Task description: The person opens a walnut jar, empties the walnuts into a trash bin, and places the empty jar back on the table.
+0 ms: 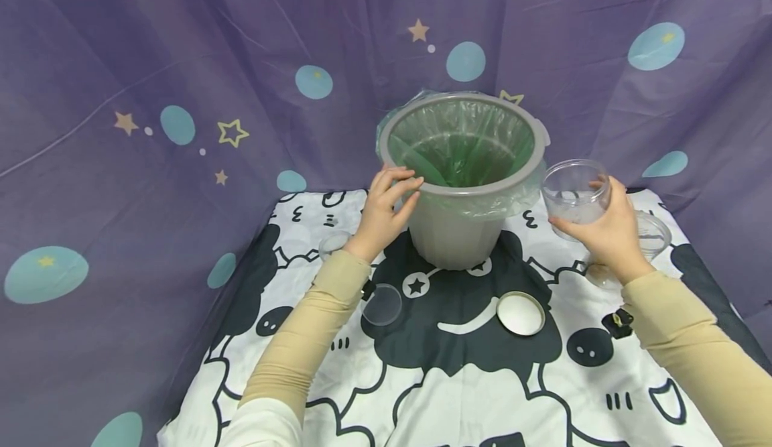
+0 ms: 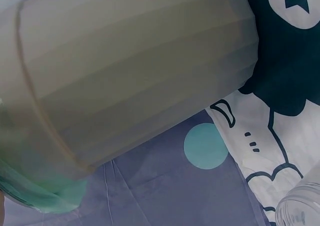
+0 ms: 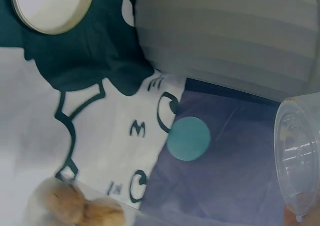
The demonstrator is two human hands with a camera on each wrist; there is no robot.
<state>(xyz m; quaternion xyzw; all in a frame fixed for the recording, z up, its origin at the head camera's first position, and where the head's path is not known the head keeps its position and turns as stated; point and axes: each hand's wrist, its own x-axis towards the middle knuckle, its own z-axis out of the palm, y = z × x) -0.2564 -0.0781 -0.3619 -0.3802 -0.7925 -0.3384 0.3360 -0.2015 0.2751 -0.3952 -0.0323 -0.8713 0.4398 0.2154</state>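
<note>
A grey trash bin (image 1: pixel 455 239) lined with a translucent green bag (image 1: pixel 464 159) stands upright at the back of the table. My left hand (image 1: pixel 386 209) is at the bin's near-left rim, its fingers loosely bent and touching the rim or the bag edge. To the right of the bin, my right hand (image 1: pixel 609 229) grips a clear plastic jar (image 1: pixel 575 196), thumb in front and fingers behind. The jar is tilted slightly and held above the table; no contents can be made out. Its round base (image 3: pixel 297 156) shows in the right wrist view.
A clear round lid (image 1: pixel 382 305) and a pale lid with a gold rim (image 1: pixel 521 313) lie before the bin. Another clear jar (image 2: pixel 302 208) is on the left. Behind my right hand is a clear container (image 1: pixel 654 232); brown lumpy things (image 3: pixel 65 203) lie nearby.
</note>
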